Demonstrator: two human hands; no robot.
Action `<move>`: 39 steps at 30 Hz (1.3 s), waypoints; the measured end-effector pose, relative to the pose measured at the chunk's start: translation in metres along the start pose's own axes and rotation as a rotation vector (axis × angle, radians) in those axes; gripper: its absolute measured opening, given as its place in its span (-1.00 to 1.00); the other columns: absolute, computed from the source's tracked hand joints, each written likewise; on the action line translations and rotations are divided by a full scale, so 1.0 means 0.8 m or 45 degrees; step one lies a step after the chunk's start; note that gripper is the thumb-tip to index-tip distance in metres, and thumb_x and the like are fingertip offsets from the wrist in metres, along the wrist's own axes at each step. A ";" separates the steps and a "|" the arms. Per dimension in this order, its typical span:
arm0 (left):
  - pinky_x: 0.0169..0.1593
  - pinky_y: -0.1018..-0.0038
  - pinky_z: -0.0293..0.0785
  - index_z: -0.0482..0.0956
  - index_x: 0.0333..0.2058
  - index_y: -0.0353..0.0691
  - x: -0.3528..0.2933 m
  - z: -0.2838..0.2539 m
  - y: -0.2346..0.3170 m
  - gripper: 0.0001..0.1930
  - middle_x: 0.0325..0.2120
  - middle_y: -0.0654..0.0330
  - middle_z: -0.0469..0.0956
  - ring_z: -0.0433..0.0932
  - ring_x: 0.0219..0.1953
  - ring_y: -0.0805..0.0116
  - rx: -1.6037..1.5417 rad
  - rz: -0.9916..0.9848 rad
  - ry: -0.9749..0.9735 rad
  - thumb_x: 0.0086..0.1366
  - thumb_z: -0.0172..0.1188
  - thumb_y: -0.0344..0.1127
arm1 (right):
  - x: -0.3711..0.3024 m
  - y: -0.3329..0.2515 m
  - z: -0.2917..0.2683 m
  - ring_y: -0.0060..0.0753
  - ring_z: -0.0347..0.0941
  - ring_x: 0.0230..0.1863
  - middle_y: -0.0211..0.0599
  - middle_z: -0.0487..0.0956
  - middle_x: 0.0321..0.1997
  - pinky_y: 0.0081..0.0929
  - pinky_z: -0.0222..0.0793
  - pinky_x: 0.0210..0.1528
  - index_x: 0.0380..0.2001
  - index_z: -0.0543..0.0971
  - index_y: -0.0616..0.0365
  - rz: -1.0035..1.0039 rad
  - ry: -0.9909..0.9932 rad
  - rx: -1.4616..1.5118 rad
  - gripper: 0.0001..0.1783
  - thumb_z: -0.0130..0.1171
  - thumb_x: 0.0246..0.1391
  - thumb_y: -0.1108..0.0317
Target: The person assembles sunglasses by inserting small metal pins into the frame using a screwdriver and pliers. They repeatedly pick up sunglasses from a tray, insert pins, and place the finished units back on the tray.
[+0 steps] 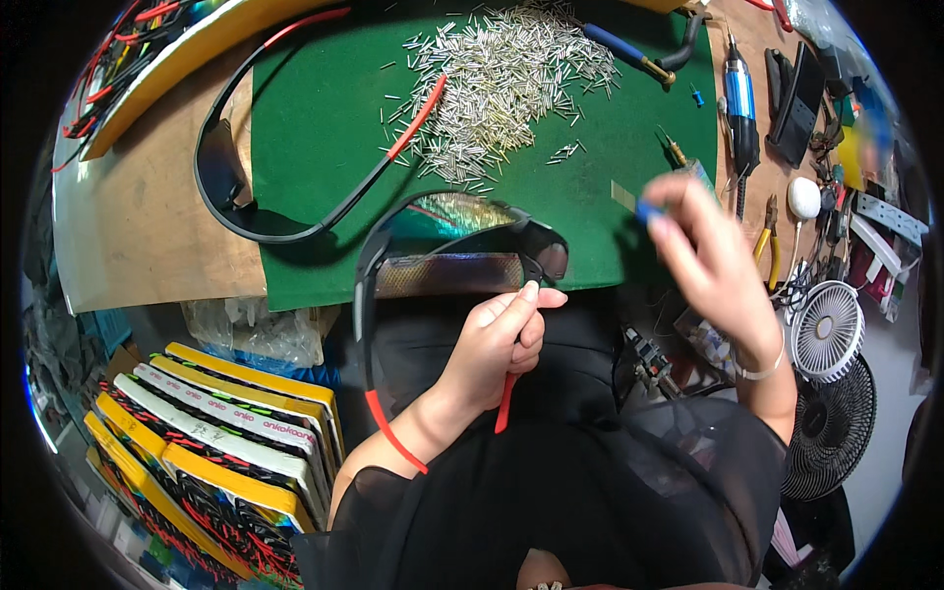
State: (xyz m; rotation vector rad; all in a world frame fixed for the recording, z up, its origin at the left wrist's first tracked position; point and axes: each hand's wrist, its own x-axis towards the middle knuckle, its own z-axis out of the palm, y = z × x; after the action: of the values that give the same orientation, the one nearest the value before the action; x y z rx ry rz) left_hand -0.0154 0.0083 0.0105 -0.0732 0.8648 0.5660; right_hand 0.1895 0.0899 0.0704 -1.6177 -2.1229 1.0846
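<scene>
My left hand (501, 339) is closed round one hinge end of a pair of wraparound sunglasses (362, 295), held in front of my body at the near edge of the green mat (324, 128). They have a dark frame, mirrored lenses and red temple tips. Over the mat's right side is my right hand (703, 256), its thumb and fingers pinching a small blue piece (646, 210). Motion blurs that piece, so its kind is unclear. A second pair of sunglasses (280, 236) with red tips lies to the left, partly on the mat.
A heap of small metal pins (501, 88) covers the mat's far middle. Beyond my right hand lie a blue-handled tool (629, 51), a blue and black pen-shaped power tool (739, 98) and yellow-handled cutters (769, 241). Fans (828, 329) stand at right, yellow-edged boxes (236, 393) at lower left.
</scene>
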 end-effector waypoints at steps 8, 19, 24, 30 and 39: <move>-0.69 0.72 -0.09 0.40 -0.28 -0.28 0.003 0.005 -0.010 -0.70 -0.74 0.46 0.16 0.01 -0.78 0.72 0.030 0.124 0.078 0.37 -0.20 -0.17 | -0.030 0.008 0.052 -0.14 0.49 -0.38 -0.13 0.54 -0.34 -0.40 0.39 -0.32 -0.20 0.48 0.18 -0.113 -0.281 0.252 -0.76 0.04 0.04 0.35; -0.71 0.73 -0.08 0.40 -0.28 -0.26 0.006 -0.001 -0.012 -0.70 -0.75 0.47 0.15 0.01 -0.79 0.73 0.009 0.107 0.004 0.37 -0.20 -0.15 | -0.029 0.011 0.063 -0.09 0.49 -0.36 -0.10 0.54 -0.34 -0.37 0.41 -0.33 -0.24 0.48 0.19 -0.115 -0.262 0.236 -0.78 0.03 0.03 0.37; -0.70 0.72 -0.10 0.40 -0.29 -0.27 0.005 0.001 -0.009 -0.69 -0.76 0.49 0.13 -0.01 -0.79 0.73 0.037 0.103 0.029 0.37 -0.19 -0.14 | -0.025 -0.006 0.053 -0.07 0.46 -0.43 -0.15 0.51 -0.40 -0.31 0.39 -0.38 -0.28 0.47 0.19 -0.112 -0.303 0.036 -0.80 0.08 -0.02 0.39; -0.70 0.72 -0.07 0.37 -0.36 -0.21 0.010 -0.002 -0.007 -0.71 -0.78 0.47 0.09 -0.02 -0.78 0.70 0.055 0.101 -0.048 0.38 -0.21 -0.14 | -0.021 -0.028 0.055 -0.16 0.41 -0.58 -0.21 0.39 -0.53 -0.39 0.38 -0.56 -0.44 0.38 0.21 -0.184 -0.146 -0.257 -0.85 0.10 -0.11 0.44; -0.69 0.67 -0.13 0.29 -0.52 -0.13 0.013 -0.004 -0.010 -0.68 -0.79 0.47 0.02 -0.03 -0.77 0.66 0.162 0.090 -0.023 0.36 -0.21 -0.10 | -0.020 -0.026 0.057 -0.49 0.36 -0.68 -0.36 0.29 -0.60 -0.60 0.30 -0.70 -0.49 0.34 0.18 -0.571 -0.191 -0.684 -0.84 0.08 -0.20 0.44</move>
State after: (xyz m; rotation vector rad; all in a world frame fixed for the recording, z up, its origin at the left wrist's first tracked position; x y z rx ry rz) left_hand -0.0084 0.0049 -0.0004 0.0784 0.8868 0.5760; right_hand 0.1525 0.0548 0.0571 -1.1537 -2.8651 0.5324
